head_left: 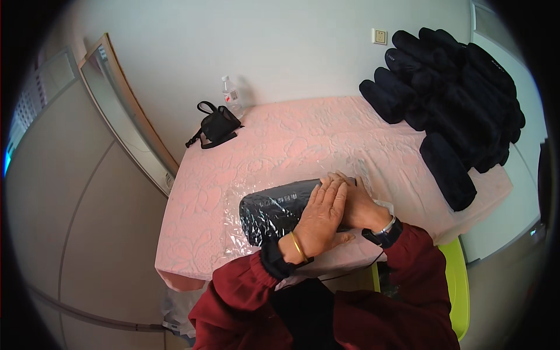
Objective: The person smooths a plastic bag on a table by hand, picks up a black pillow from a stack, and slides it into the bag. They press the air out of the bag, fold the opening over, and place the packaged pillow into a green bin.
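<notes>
A black oblong cushion (274, 204) with pale lettering lies inside a clear plastic bag (233, 236) on the table in front of me. My left hand (322, 217) rests flat over the cushion's right end, its fingers stretched out and overlapping the edge of my right hand. Just beside it, my right hand (360, 209) lies against the same end of the bag, fingers extended and partly hidden behind the left. Neither hand is wrapped around the cushion. The bag's right part is covered by both hands.
A pink patterned cloth (303, 128) covers the table. Many similar black cushions (461, 99) are heaped at the far right. A small black bag (217, 125) and a plastic bottle (231, 96) stand at the back left. A yellow-green tub (457, 286) sits below the right edge.
</notes>
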`<state>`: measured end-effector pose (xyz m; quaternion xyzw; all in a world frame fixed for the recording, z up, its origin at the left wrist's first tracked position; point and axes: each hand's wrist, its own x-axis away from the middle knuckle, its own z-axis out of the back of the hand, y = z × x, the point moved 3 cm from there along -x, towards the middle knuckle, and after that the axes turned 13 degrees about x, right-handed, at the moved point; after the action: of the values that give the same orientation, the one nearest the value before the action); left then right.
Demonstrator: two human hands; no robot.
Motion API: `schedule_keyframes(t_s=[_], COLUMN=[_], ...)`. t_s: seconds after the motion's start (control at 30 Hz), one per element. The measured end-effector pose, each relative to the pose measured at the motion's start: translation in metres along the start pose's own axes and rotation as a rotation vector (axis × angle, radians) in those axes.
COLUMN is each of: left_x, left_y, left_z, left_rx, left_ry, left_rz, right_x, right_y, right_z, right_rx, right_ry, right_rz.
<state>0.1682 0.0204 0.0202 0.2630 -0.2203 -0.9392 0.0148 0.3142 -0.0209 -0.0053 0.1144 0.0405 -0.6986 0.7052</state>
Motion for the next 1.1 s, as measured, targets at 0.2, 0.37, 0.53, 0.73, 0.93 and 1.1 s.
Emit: schedule_keyframes(t_s=[0.2,0.37,0.53,0.73,0.93,1.1], left_x=[0.027,0.062,0.067,0.076,0.1,0.116], left_y=[-0.046,-0.072,-0.089,-0.103,-0.115,-0.119], left_z=[0.025,0.07,0.082,0.087,0.087,0.082], left_rx=[-0.286,-0.179,0.018,0.1,0.257,0.207], left_ry=[-0.174,-0.257,-0.291,-0.299,-0.197,-0.119], left_rz=[0.226,0.376,0.358,0.358,0.414,0.459], right_x=[0.014,0.013,0.014,0.01,0.012,0.019], right_y=[0.005,0.014,0.02,0.031,0.039,0.043], right_z=[0.011,0.017,0.015,0.008,0.003,-0.013], right_rx=[-0.088,-0.126,-0.186,-0.269,-0.3,-0.428], right_ry=[-0.001,-0.115,-0.188,-0.236,-0.243,-0.182], right_rz=[0.015,0.111,0.162,0.164,0.138,0.084])
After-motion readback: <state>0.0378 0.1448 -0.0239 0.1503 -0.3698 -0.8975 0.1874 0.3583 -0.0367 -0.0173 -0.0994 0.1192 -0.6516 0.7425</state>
